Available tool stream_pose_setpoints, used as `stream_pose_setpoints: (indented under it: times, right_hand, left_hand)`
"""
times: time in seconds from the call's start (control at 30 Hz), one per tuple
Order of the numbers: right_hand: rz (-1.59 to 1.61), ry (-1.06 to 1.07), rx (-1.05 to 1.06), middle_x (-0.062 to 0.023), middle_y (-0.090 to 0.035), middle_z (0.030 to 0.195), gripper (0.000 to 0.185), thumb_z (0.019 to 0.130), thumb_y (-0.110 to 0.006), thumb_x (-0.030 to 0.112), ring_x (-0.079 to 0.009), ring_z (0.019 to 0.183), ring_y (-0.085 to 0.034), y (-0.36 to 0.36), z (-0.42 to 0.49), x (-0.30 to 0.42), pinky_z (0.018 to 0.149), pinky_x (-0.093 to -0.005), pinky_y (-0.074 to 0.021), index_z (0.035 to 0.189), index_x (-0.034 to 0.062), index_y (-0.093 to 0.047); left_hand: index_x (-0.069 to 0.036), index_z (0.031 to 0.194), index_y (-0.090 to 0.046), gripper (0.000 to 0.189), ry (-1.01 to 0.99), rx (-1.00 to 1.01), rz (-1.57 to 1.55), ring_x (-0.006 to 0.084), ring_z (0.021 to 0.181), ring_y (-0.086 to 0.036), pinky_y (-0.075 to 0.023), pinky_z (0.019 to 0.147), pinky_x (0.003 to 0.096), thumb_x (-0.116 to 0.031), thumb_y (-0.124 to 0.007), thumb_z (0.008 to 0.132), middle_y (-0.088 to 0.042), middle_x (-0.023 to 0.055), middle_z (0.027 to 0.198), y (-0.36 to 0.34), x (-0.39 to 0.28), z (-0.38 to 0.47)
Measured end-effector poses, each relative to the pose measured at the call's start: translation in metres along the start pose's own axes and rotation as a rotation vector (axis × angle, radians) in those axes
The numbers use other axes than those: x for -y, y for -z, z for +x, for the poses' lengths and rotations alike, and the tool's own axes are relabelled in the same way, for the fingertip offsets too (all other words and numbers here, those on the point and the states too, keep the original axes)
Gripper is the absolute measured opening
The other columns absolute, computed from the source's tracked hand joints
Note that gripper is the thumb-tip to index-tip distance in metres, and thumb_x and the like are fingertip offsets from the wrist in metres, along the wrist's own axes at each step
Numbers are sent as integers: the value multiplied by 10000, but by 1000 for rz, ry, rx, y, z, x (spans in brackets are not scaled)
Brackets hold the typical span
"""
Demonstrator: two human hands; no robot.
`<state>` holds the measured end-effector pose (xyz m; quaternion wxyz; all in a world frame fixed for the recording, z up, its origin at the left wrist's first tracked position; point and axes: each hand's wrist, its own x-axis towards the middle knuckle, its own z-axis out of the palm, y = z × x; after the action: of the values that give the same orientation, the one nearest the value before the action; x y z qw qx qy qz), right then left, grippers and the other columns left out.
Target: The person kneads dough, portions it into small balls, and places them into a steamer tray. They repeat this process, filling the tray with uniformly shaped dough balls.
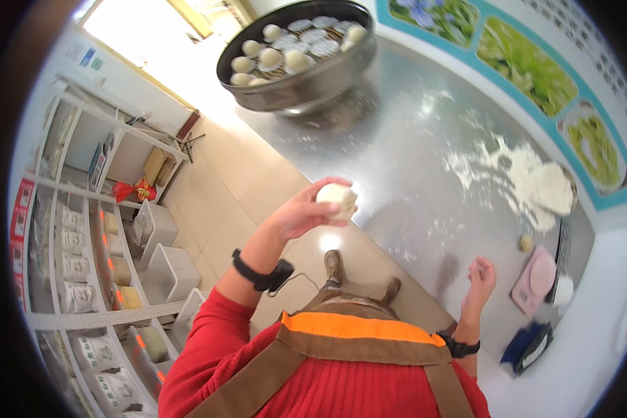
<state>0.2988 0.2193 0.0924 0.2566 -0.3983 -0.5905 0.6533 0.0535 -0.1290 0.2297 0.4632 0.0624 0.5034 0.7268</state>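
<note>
My left hand (313,209) holds a pale round ball of dough (337,200) above the table's near edge, left of centre. Low on the right, my right hand (482,271) is over the metal table with its fingers curled; nothing is plainly seen in it. A small dough piece (525,242) lies to its right, beside a pink kitchen scale (534,281). At the top stands a large round steamer tray (303,94) holding several dough balls (269,57) on round perforated papers (325,48), some papers bare.
White flour (522,177) is spread on the steel table (397,151), around a mound at the right. A dark blue cloth item (526,347) lies at the lower right. White shelving (104,201) with bags and bins stands at the left, across the tiled floor (224,204).
</note>
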Motion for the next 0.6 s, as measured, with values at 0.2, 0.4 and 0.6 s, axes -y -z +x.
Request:
stream_pose_setpoints:
  times: [0.2,0.4,0.6]
  right_hand:
    - [24,28,186,13,-612,870,71,946,-621,54,-66,749,-548,-94,-8,8,661,-219,-440,1011,38,-646]
    - [-14,17,235,20,-632,875,94,943,-646,108,-65,769,-576,-184,-28,16,664,-211,-462,1027,66,-646]
    - [3,-14,185,19,-636,868,96,939,-661,138,-70,765,-577,-239,-25,24,664,-217,-462,1011,77,-648]
  left_hand:
    - [-96,1352,-499,615,-46,-240,298,179,1035,-633,-561,889,349,-98,-797,814,-618,66,1116,93,-111,-110]
    - [-90,1264,-582,544,-200,-488,757,122,927,-603,-537,828,267,-126,-826,778,-598,13,1031,161,-260,-161]
    - [-81,1267,-580,553,-301,-451,1102,135,932,-623,-570,844,290,-215,-817,785,-601,36,1047,201,-400,-109]
